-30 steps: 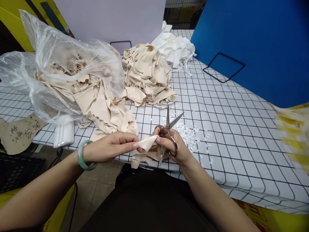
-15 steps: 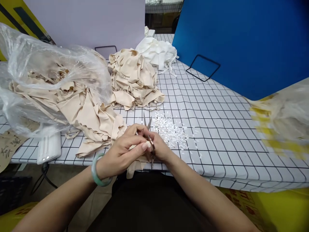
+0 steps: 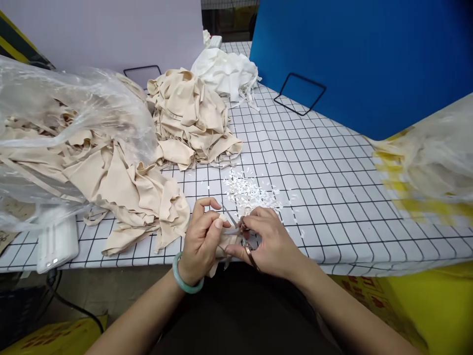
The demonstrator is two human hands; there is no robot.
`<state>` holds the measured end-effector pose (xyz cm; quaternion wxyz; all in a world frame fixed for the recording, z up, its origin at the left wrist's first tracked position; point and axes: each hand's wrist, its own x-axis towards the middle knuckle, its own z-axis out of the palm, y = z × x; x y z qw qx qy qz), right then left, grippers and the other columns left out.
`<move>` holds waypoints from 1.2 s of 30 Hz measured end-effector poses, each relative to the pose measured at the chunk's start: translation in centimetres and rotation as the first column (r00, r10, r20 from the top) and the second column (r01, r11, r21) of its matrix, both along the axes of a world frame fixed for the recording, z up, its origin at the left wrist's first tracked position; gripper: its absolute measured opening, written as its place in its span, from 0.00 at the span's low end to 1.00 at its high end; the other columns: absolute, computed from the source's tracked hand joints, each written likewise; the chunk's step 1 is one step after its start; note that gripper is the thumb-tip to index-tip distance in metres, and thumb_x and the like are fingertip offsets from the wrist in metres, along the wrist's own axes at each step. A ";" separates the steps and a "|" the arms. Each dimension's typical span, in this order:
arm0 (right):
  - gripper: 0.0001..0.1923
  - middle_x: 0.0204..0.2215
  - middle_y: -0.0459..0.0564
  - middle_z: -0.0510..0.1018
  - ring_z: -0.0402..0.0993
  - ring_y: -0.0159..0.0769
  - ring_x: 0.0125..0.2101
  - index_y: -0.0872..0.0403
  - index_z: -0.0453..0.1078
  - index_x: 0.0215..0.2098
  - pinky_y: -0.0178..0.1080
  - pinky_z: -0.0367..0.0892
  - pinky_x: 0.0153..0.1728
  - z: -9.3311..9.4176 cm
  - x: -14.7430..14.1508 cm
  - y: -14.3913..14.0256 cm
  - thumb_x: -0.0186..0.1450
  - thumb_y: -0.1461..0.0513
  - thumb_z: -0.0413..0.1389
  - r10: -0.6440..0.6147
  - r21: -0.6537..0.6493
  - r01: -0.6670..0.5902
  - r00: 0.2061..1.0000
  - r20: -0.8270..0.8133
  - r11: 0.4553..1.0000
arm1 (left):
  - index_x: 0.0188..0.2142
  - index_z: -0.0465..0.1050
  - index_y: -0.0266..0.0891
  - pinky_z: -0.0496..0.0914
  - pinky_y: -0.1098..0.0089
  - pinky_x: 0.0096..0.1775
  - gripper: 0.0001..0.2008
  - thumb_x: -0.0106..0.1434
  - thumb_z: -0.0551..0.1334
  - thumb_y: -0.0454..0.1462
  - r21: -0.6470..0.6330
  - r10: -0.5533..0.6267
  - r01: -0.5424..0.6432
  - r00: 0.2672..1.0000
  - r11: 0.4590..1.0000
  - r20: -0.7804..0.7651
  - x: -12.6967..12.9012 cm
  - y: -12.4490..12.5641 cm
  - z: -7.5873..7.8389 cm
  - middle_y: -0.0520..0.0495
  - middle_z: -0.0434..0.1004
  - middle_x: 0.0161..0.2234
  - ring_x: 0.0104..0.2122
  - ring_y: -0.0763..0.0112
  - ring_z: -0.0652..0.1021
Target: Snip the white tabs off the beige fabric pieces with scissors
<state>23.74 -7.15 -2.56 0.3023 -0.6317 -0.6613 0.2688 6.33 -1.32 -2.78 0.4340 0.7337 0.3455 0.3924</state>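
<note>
My left hand [image 3: 205, 241], with a green bangle [image 3: 185, 277] at its wrist, pinches a beige cloth piece [image 3: 228, 240] near the table's front edge. Scissors [image 3: 247, 242] are in my right hand [image 3: 271, 240], fingers in the handle loops. Their blades point up and left toward the pinched cloth, parted a little; whether they touch it I cannot tell. Many small white snippets [image 3: 249, 190] lie scattered just beyond my hands. A heap of beige cloth pieces [image 3: 148, 197] spreads to the left of my left hand, partly under a clear plastic bag [image 3: 121, 113].
Farther back stand a beige fabric pile [image 3: 192, 116] and a white fabric pile [image 3: 225, 74]. A blue board [image 3: 351, 59] leans at the right, its black wire stand [image 3: 300, 93] on the checked tablecloth [image 3: 314, 172]. A white power bank [image 3: 58, 241] with a cable lies front left.
My right hand and the scissors have swung over to the right side of the cloth, blades now leaning left. My left hand has turned more upright, and the view has shifted right.
</note>
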 end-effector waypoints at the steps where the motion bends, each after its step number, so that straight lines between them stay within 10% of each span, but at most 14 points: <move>1: 0.24 0.21 0.46 0.71 0.66 0.40 0.29 0.51 0.64 0.21 0.47 0.62 0.39 0.0 0.0 -0.1 0.55 0.44 0.66 0.003 -0.001 -0.003 1.000 0.010 1.000 | 0.33 0.72 0.39 0.71 0.59 0.46 0.15 0.73 0.51 0.38 0.018 -0.012 0.012 1.000 1.000 -0.001 0.2 -0.1 0.0 0.42 0.68 0.35 0.50 0.59 0.68; 36: 0.29 0.14 0.43 0.67 0.61 0.29 0.21 0.54 0.60 0.16 0.38 0.57 0.34 -0.8 0.2 -1.0 0.62 0.43 0.59 -0.096 0.074 0.090 0.992 0.078 0.993 | 0.33 0.69 0.40 0.66 0.60 0.49 0.12 0.71 0.51 0.30 0.157 -0.183 0.173 0.982 0.972 0.052 1.6 -0.1 -0.4 0.46 0.69 0.31 0.47 0.61 0.66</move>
